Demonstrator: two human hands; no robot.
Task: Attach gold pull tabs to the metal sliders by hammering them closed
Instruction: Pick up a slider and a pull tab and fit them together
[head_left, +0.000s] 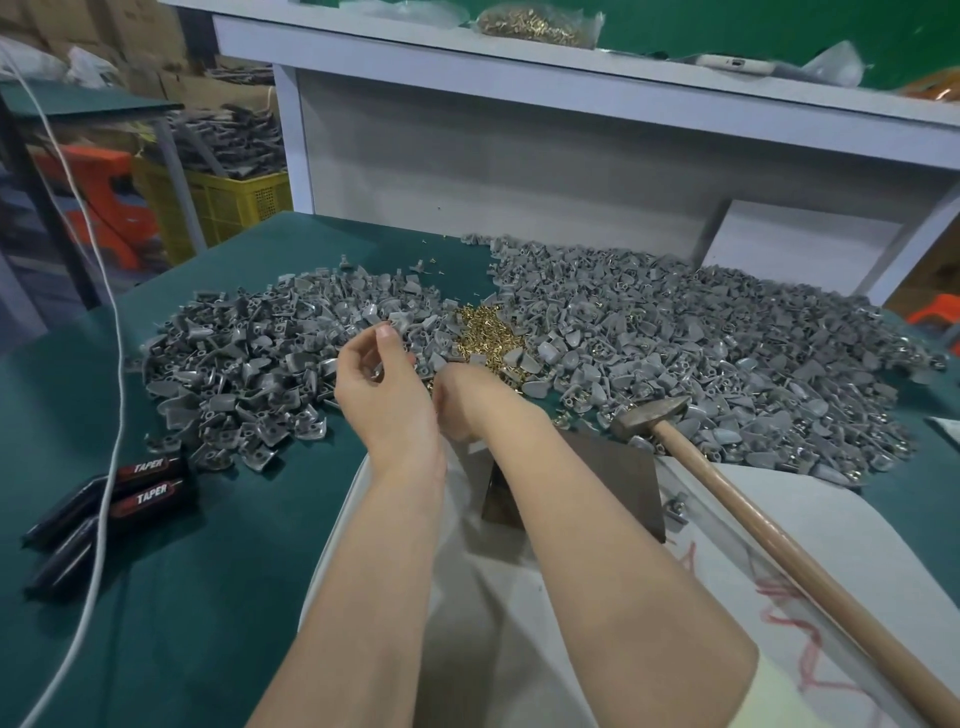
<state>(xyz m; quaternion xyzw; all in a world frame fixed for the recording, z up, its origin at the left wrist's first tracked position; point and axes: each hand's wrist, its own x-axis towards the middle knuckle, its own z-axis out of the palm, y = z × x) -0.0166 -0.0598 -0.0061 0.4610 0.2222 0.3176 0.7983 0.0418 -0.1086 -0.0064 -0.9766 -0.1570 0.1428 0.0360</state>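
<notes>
so the pull tabs (488, 338) sit just beyond the right hand (460, 402), sliders (675, 332) heaped either side, hammer (769, 530) off right, block (602, 478) under that wrist

A single wide-angle view, worn on the person's head, looks forward and steeply down across the green surface (156, 597). It sits close: both forearms (374, 571) run in from the bottom edge to the left hand (382, 387) and right hand (462, 405) at centre frame. Straight lines bow toward the edges; a white shelf (519, 62) closes off the top.
</notes>
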